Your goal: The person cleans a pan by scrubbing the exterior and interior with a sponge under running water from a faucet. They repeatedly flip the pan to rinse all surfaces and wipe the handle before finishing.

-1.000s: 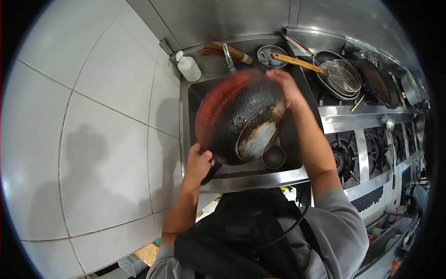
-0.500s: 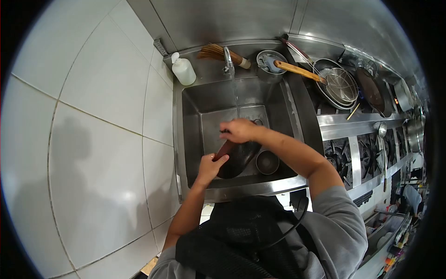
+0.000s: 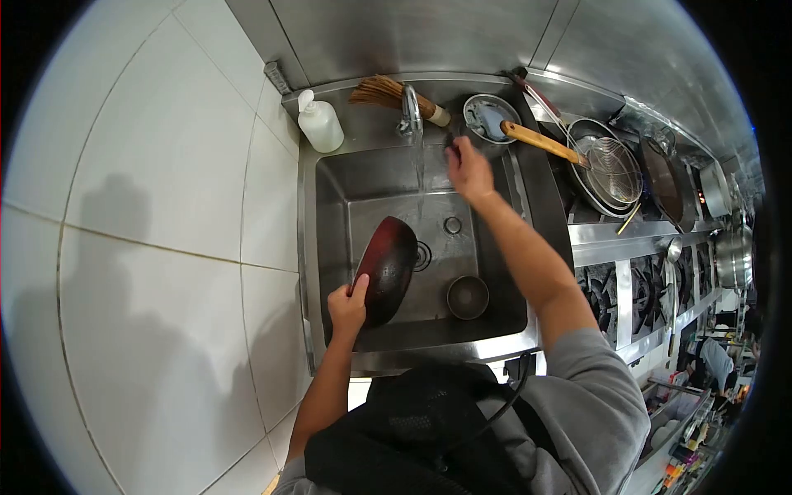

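The wok now stands on edge inside the steel sink, left of centre in the frame, its blackened bowl turned toward the right and its reddish back toward the left wall of the basin. A second ago it was lifted high over the sink with both hands on it; half a second ago it had come down low into the basin with both hands still at it. Now only the left hand has it, fingers curled closed around the lower rim or handle stub, which I cannot make out clearly.

The right hand has let go and gone up toward the upper middle of the frame, at the back right corner of the sink, just beside the small round dish on the ledge. Its fingers seem pinched on something small and dark at their tips, but I cannot tell what it is, nor be sure they grip it.

Water runs from the tap in a thin stream into the basin, falling just right of the wok's upper edge, near the drain. A small steel bowl sits on the sink floor, lower right. So the lifting looks over and, to my eye, the washing is being set up: the pan is parked under one hand while the other fetches from the ledge.

A soap bottle and a bamboo brush lie along the back ledge; a wire skimmer rests at the upper right.
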Motion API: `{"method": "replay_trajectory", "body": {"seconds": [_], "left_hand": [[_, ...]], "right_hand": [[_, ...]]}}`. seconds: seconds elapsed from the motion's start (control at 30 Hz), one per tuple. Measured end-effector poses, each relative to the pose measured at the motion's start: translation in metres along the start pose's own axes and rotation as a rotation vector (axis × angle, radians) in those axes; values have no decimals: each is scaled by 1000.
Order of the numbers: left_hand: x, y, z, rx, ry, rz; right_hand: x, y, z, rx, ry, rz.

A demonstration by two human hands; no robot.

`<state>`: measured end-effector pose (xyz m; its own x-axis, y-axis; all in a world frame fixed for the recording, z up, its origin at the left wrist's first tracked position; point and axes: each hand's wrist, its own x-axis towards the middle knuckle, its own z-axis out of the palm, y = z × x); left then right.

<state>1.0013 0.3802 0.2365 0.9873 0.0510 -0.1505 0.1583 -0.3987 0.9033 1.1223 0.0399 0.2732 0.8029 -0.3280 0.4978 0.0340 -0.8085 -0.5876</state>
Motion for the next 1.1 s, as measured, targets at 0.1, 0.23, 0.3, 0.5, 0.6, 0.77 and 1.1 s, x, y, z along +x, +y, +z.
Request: {"method": "replay_trajectory", "body": {"seconds": [0.1,0.23,0.3,0.5,0.6,0.77,1.1], "left_hand": [[4,9,-2,-5,12,-123],[13,6,-1,-63,18,-188],[16,8,-2,-81,30,-186],[24,6,1,-73,56,-201],[25,13,-2,-40,2,-237],[24,15,-4,-82,27,-192],[19,28,-13,-11,3,-315]], "right_hand": [[39,42,-21,-329,142,-363],[87,78,-30,-517,47,-256],[101,94,-27,-536,-318,37],[130,160,14,-478,-498,214],[124,165,18,-539,-499,244],[146,137,-4,-289,-404,455],[137,156,11,-431,-341,462]]}}
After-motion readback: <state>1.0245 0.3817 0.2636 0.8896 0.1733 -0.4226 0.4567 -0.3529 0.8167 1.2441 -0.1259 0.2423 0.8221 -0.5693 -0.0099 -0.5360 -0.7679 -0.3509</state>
